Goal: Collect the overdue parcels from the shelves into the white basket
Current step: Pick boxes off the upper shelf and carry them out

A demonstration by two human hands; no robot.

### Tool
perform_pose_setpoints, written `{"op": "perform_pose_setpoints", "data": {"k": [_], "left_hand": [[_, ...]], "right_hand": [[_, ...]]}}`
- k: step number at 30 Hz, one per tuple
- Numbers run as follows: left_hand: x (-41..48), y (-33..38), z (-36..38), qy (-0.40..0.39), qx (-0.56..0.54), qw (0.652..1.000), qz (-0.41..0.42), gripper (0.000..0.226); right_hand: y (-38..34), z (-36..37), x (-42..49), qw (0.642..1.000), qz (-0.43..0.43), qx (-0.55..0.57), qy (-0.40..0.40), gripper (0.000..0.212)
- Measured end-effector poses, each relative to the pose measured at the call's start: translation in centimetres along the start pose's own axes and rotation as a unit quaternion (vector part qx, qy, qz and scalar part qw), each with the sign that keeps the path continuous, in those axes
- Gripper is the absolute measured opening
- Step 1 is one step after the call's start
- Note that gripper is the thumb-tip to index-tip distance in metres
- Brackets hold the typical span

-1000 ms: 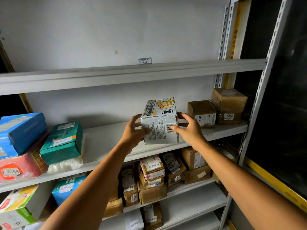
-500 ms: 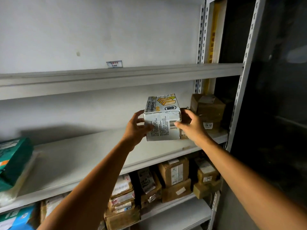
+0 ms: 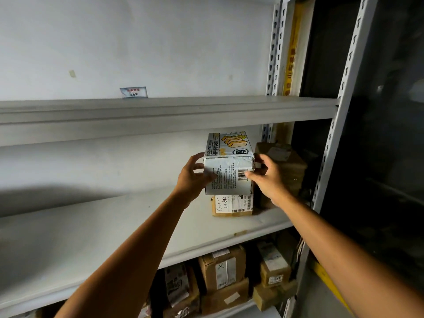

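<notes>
- Shelf rack (image 3: pixel 332 145): grey metal, wall behind. View has swung right vs 1 s ago; the teal and blue parcels at the left are out of frame now.
- Mid shelf (image 3: pixel 114 226): bare grey board on the left, parcels only at the far right end.
- Lower-shelf parcels (image 3: pixel 220 269): brown cartons w/ labels, untouched.
- Brown stack (image 3: pixel 291 166): far right on mid shelf, just behind the R hand.
- White printed box (image 3: pixel 229 171): the item in hand. Was held in front of the shelf, left of the brown cartons; now carried right and sits directly over the small labelled carton (image 3: pixel 231 205). Touching or just above, can't tell.
- L hand (image 3: pixel 190 177): thumb on front face, fingers along left side, gripping box.
- R hand (image 3: pixel 266 177): thumb by the barcode, fingers round right side, gripping box.
- Shelf tag (image 3: pixel 133 92): small card on upper shelf, text unreadable.
- Reading: box moved toward the shelf stack, not away. Prob. being restacked after a label check, i.e. not overdue. Basket not in view; no pick shown yet.
</notes>
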State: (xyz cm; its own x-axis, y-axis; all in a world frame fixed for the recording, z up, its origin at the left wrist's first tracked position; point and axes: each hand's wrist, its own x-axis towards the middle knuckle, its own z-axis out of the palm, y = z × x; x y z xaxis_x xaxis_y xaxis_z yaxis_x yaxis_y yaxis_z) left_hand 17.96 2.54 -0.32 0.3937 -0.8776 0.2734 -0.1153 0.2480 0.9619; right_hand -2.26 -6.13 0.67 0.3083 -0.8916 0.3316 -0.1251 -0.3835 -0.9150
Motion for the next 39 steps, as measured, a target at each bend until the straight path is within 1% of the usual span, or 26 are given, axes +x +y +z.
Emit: {"op": "perform_pose_setpoints", "data": {"k": [6,12,16,19,22,24,27,29,32,35,39], "left_hand": [[3.0,-1.0,0.9,-0.012,0.02,1.0,-0.006,0.074],[3.7,-1.3,2.3,-0.023,0.054,0.998,0.003,0.075],[3.6,-1.0,2.5,-0.024,0.091,0.996,0.011,0.076],[3.3,-0.6,2.4,-0.019,0.113,0.993,0.001,0.076],[2.5,0.0,2.7,-0.015,0.16,0.987,-0.014,0.074],[1.8,0.3,2.8,-0.017,0.236,0.971,-0.011,0.069],[0.4,0.7,2.4,-0.026,0.348,0.937,-0.014,0.062],[-0.4,0.8,1.9,-0.037,0.41,0.911,-0.027,0.057],[-2.1,1.2,0.6,-0.048,0.469,0.881,-0.045,0.051],[-4.0,1.5,-1.7,-0.046,0.529,0.846,-0.049,0.048],[-7.1,2.3,-5.8,-0.021,0.566,0.821,-0.069,0.048]], "right_hand": [[1.4,-0.3,2.4,1.0,-0.005,-0.009,0.024,0.063],[2.1,-1.0,3.0,0.999,0.005,-0.023,0.038,0.065],[1.9,-1.7,2.8,0.998,0.009,-0.056,0.029,0.065],[1.6,-1.9,2.5,0.997,0.005,-0.072,0.016,0.068],[1.5,-2.0,1.8,0.996,0.034,-0.082,-0.004,0.07],[1.5,-2.4,1.5,0.992,0.056,-0.108,-0.029,0.066],[1.2,-3.2,0.9,0.98,0.078,-0.168,-0.08,0.048],[1.1,-3.6,0.6,0.967,0.077,-0.219,-0.103,0.041],[0.4,-3.8,-0.3,0.951,0.066,-0.274,-0.125,0.045],[-0.6,-2.9,-1.4,0.935,0.035,-0.314,-0.159,0.032],[-2.5,-0.2,-3.4,0.911,0.023,-0.352,-0.214,0.042]]}}
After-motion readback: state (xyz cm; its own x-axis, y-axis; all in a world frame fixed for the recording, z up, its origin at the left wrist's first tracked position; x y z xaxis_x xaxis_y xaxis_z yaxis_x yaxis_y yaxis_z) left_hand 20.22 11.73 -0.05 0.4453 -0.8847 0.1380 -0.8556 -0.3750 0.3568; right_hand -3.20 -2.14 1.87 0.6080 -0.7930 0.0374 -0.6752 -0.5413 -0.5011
